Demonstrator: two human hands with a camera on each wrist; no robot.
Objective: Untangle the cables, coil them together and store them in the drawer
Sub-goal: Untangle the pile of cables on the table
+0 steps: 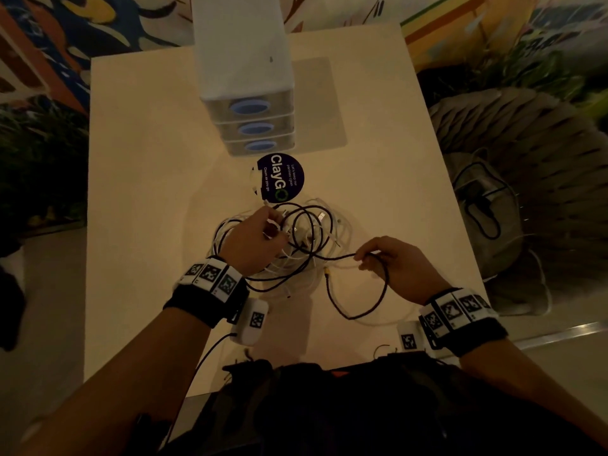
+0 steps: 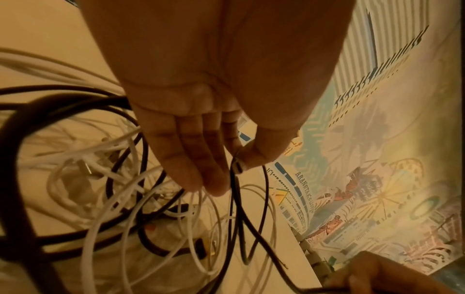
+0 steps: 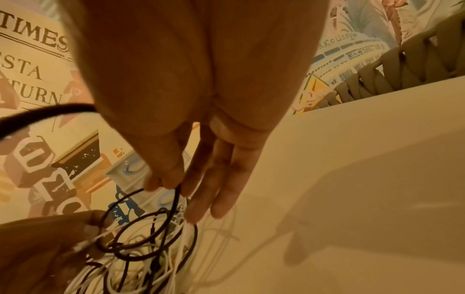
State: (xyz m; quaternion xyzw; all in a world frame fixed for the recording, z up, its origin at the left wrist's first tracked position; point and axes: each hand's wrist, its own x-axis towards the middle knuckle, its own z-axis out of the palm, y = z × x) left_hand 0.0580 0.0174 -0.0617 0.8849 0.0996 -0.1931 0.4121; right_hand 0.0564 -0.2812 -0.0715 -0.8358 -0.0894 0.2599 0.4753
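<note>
Between the two hands lies a tangled heap of thin black and white cables (image 1: 297, 240) on the pale square table (image 1: 138, 192). The left hand (image 1: 253, 240) reaches palm-down into the heap, thumb and forefinger pinching a black strand. The right hand (image 1: 390, 261) pinches another black strand, its other fingers straight. Dim light blurs which strand joins which. Beyond the hands, the white three-drawer plastic box (image 1: 245, 93) stands closed, its contents hidden.

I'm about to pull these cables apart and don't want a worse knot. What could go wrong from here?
The right hand pinches a black cable that still runs into the tangle; pulling may tighten the loops. The left hand pinches a strand there, so opposed tugs might strain connectors.
</note>
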